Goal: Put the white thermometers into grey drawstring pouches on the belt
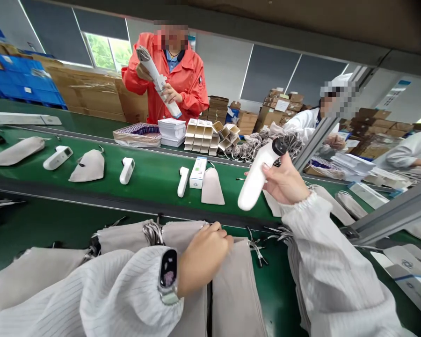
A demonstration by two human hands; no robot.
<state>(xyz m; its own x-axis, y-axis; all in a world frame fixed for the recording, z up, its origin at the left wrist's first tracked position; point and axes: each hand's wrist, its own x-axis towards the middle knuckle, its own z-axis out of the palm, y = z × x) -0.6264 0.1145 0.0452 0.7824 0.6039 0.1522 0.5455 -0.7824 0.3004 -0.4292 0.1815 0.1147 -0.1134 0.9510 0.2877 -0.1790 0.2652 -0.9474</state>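
Observation:
My right hand [284, 180] is raised over the green conveyor belt. It is closed around a white handheld device [254, 180] with a black end, shaped like a forehead thermometer and tilted with that end up. Lower down, my left hand [205, 255] rests on stacks of flat grey drawstring pouches [236, 290]. Its fingers are curled at the top edge of a pouch, and the fingertips are partly hidden. Cord ends with black tips [261, 257] stick out beside the stack.
Small white devices [127, 171], filled pouches [213, 186] and a small white box [198, 172] sit on the belt [154, 187]. A slanted metal post [333, 117] rises at right. Across the belt, a person in red [182, 79] holds a bundle near open cartons [199, 135].

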